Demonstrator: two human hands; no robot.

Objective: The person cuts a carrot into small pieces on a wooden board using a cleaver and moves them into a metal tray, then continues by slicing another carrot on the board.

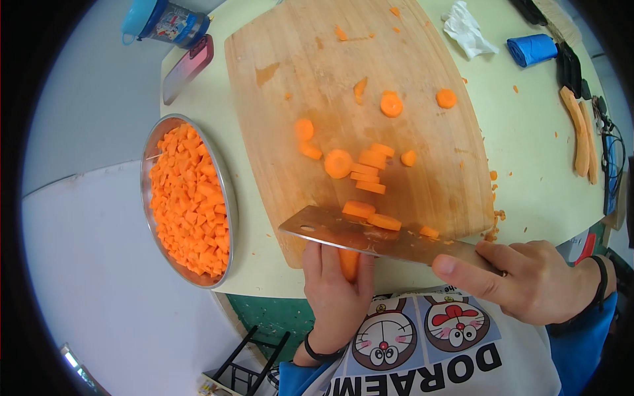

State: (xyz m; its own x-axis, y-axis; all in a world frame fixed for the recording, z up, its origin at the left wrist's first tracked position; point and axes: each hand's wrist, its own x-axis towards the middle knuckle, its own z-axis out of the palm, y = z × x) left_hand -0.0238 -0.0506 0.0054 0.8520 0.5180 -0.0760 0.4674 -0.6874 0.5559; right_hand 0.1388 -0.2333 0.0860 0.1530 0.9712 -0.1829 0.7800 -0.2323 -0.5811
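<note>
My right hand grips the handle of a cleaver, its index finger stretched along the blade. The blade lies across the near end of a wooden cutting board. Below the blade, my left hand holds a carrot between its fingers and thumb, fingertips close to the steel. The blade hides part of the carrot. Just beyond the blade lie cut carrot slices, and more slices are scattered over the middle of the board.
A metal bowl heaped with diced carrot stands left of the board. A phone and a blue-lidded container are at the upper left. Crumpled tissue, a blue roll and long peeled pieces lie to the right.
</note>
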